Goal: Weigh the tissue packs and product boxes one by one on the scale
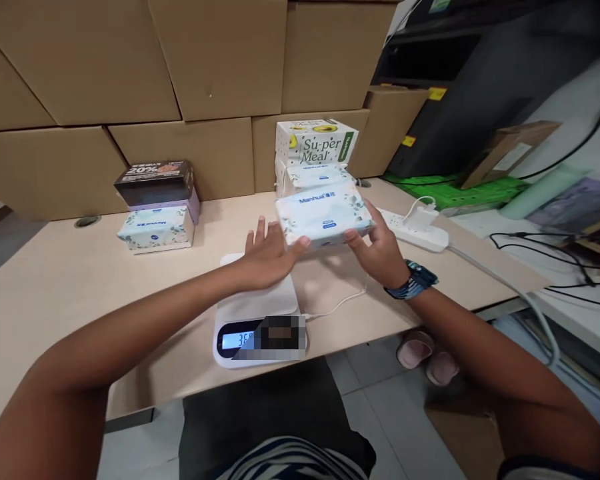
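Note:
My right hand [383, 250] grips a white and pale-blue pack of tissues [325, 212] by its right end, thumb on the front edge. The pack is held above the table, slightly tilted. My left hand [270, 257] is at the pack's left end with fingers spread; its thumb lies against or very near the pack's lower edge. Beneath the left hand sits a white digital scale [230, 303] with a lit display, partly blurred out. A second tissue pack [323, 176] shows behind the held one, in front of a Su-per Meal box [317, 142].
At left on the table [75, 287], a tissue pack [156, 229] stands before a dark box [155, 183] atop a purple one. Cardboard boxes [220, 60] line the back. A power strip [415, 233] lies at right, and a white cable [337, 307] runs from the scale.

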`<state>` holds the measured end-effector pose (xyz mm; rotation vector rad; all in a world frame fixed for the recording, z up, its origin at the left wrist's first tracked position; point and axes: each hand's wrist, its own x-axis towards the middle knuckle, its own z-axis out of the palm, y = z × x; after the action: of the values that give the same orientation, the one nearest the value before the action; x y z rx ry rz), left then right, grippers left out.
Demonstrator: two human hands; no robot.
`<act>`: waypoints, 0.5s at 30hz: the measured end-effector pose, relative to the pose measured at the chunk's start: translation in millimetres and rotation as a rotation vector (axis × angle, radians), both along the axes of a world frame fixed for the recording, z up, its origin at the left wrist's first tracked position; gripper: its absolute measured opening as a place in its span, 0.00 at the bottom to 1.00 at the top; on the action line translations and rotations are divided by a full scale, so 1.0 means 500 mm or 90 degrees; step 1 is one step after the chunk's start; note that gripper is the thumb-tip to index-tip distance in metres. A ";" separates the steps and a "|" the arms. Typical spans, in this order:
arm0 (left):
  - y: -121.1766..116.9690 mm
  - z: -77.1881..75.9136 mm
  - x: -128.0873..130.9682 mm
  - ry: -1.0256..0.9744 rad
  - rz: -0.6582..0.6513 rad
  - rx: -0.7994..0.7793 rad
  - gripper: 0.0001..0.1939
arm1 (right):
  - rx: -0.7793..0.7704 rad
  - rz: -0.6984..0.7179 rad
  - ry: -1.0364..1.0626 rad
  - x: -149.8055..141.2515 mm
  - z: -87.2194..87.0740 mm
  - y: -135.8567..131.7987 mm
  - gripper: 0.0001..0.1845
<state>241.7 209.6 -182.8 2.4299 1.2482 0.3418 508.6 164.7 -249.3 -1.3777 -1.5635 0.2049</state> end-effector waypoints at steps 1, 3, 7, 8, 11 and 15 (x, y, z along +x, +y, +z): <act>0.020 0.003 0.023 0.031 0.013 -0.027 0.57 | -0.018 -0.032 -0.039 0.029 -0.011 0.005 0.59; 0.051 0.003 0.043 0.067 0.032 -0.045 0.58 | -0.049 -0.062 -0.116 0.076 -0.032 0.011 0.60; 0.076 0.000 -0.027 0.087 0.094 0.038 0.54 | -0.054 0.007 -0.222 0.118 -0.052 0.016 0.40; 0.078 0.002 -0.065 0.089 0.127 0.067 0.53 | -0.051 0.030 -0.239 0.119 -0.053 0.019 0.35; 0.080 0.014 -0.214 0.063 0.238 0.205 0.54 | -0.021 0.056 -0.268 0.107 -0.043 0.024 0.34; 0.073 0.017 -0.431 -0.064 0.366 0.341 0.47 | 0.025 0.110 -0.239 0.029 0.000 0.030 0.36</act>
<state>26.1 246.2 -174.0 2.3494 1.9979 1.0606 522.9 179.7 -249.4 -1.3015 -1.9902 0.0175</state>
